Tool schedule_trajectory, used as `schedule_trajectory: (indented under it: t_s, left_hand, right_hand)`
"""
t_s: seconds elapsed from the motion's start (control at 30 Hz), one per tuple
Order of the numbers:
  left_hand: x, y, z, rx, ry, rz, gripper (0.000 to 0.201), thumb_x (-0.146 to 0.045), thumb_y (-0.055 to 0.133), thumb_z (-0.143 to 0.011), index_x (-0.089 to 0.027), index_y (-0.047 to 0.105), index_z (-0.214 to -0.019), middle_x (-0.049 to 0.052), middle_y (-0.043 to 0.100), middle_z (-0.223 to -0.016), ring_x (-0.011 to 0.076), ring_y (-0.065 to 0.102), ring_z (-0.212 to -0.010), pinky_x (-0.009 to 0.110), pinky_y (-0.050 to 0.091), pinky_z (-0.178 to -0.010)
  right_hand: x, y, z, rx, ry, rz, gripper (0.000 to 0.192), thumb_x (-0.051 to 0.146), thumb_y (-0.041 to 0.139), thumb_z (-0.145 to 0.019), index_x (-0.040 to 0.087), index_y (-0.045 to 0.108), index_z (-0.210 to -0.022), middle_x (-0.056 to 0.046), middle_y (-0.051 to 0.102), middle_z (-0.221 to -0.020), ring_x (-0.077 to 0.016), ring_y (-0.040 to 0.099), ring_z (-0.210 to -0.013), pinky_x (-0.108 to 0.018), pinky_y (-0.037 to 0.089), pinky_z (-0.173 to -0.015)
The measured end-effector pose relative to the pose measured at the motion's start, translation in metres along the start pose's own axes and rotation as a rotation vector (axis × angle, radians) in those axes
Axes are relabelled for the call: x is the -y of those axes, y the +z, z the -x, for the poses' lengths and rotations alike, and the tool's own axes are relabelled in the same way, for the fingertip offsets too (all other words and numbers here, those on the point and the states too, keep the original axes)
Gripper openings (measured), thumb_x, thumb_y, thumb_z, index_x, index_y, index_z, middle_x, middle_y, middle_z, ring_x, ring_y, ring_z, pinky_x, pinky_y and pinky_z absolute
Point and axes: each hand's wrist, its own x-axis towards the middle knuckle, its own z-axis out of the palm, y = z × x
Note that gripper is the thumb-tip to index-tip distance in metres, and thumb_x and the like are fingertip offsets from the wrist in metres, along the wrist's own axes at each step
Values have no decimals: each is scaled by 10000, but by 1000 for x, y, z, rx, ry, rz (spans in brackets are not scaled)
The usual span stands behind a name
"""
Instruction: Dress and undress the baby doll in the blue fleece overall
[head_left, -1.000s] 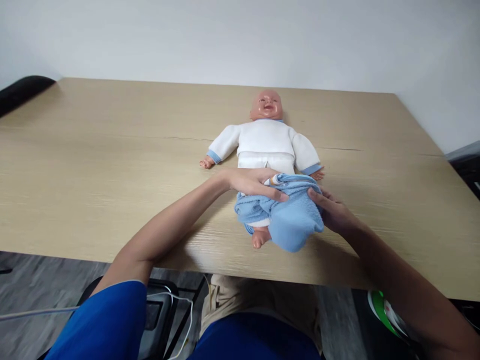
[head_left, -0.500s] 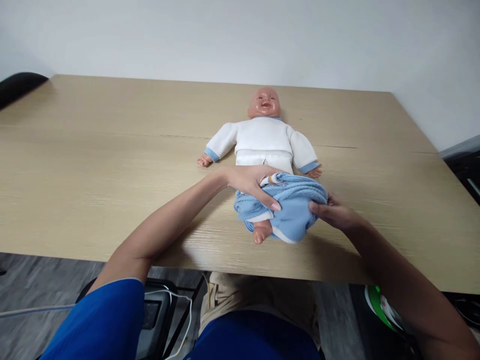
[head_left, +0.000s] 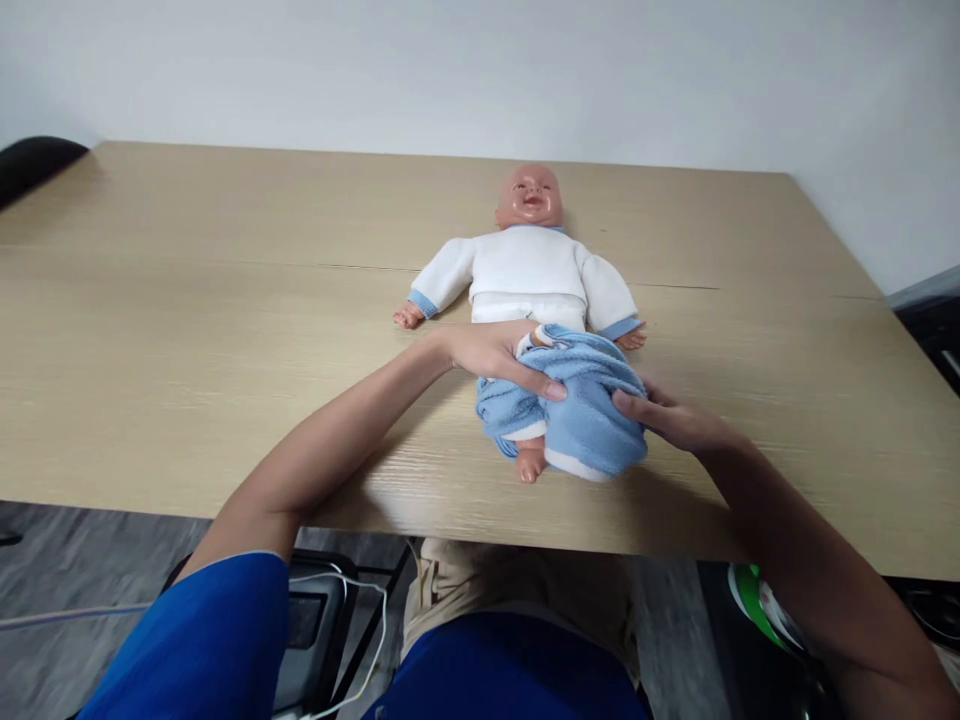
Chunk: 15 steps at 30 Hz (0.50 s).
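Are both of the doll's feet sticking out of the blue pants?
No, only one foot shows below the blue pants; the other is out of sight.

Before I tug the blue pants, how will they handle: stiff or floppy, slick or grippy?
Probably floppy: the blue pants bunch in soft folds by the left hand and right hand. Likely grippy rather than slick, as the cloth looks fuzzy. They may drag the doll along, since its foot pokes out of one leg.
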Motion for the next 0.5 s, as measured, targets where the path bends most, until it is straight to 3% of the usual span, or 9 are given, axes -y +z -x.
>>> schedule_trajectory:
  t_s: [0.13,0.2,0.33,0.4,0.5]
  left_hand:
    - [-2,2,0,-37,-3,16,447,-611,1054,-901,-233,949,-1116,80,931,-1172,304,885,-1137,418,725,-1161]
    - [-5,4,0,18,-25,41,429,-605,1078,-883,-236,946,-1058,72,921,-1071,297,889,-1028,413,761,-1040]
    - [-12,11,-1,305,-133,152,474,-662,1070,-881,-225,963,-1032,122,905,-948,331,893,-902,440,787,-850]
    - [-12,13,-1,261,-122,153,492,-666,1085,-849,-228,956,-1035,125,908,-957,336,889,-922,448,789,-878]
    - [-8,10,2,53,-76,102,513,-660,1093,-831,-234,927,-1062,101,912,-1020,308,870,-969,428,772,-962]
  right_hand:
    - [0,-6,2,235,18,17,538,713,1048,-936,223,882,-1085,-18,740,-940,-199,618,-800,-292,579,-683]
    - [-3,-4,4,156,-1,-44,525,688,1070,-928,230,875,-1094,-16,760,-941,-195,644,-812,-287,606,-713]
    - [-5,11,3,-152,24,-310,556,745,1059,-940,266,841,-1121,2,763,-907,-178,664,-774,-280,631,-730]
    - [-4,16,1,-179,52,-375,564,748,1073,-926,272,826,-1100,15,744,-880,-172,654,-764,-273,625,-728]
    - [-4,14,-3,-134,54,-325,556,763,1051,-946,268,803,-1004,26,702,-849,-163,606,-742,-272,605,-716]
